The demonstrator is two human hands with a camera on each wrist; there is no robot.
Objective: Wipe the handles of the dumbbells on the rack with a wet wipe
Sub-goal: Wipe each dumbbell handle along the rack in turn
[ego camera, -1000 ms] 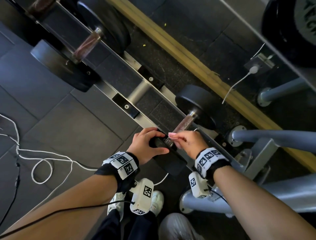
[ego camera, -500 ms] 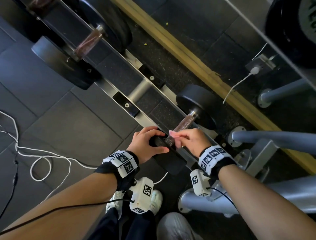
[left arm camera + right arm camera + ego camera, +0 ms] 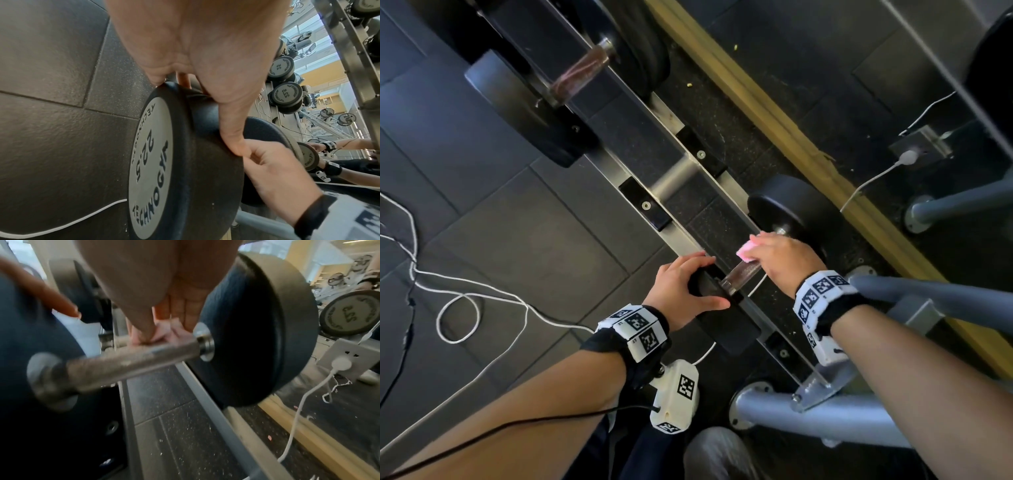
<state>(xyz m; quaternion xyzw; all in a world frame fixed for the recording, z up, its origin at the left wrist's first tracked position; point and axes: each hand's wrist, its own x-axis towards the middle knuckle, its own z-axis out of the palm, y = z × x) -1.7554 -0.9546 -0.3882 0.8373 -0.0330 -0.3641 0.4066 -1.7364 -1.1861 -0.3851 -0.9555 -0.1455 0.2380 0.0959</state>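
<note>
- The near dumbbell (image 3: 787, 219) lay across the two rails of the rack (image 3: 681, 233), its far head toward the yellow floor strip (image 3: 784, 137), its near head under the left hand (image 3: 681, 287); a second dumbbell (image 3: 524, 106) sat further along the same rack, well apart from the first.
- The left hand was curled over the rim of the near head, fingers on the far side and thumb on the near side, gripping it; in the left wrist view the thumb (image 3: 234, 134) pressed along the black rubber edge, beside the grey end plate (image 3: 150, 162) marked with 22.5.
- The right hand (image 3: 784, 260) rested on the handle (image 3: 743, 272) close to the far head; its fingers were bent round a pink wet wipe (image 3: 747, 251), pinching it against the bar; in the right wrist view the wipe (image 3: 164, 334) sat bunched between thumb and fingers, touching the top of the knurled metal handle (image 3: 131, 360) just beside the collar; that view was blurred.
- The stretch of handle between the two hands lay bare.
- A white cord (image 3: 458, 308) looped on the dark floor tiles to the left; a white plug (image 3: 907, 157) sat in a socket box beyond the yellow strip; grey steel tubing (image 3: 825, 414) ran below the right forearm.
</note>
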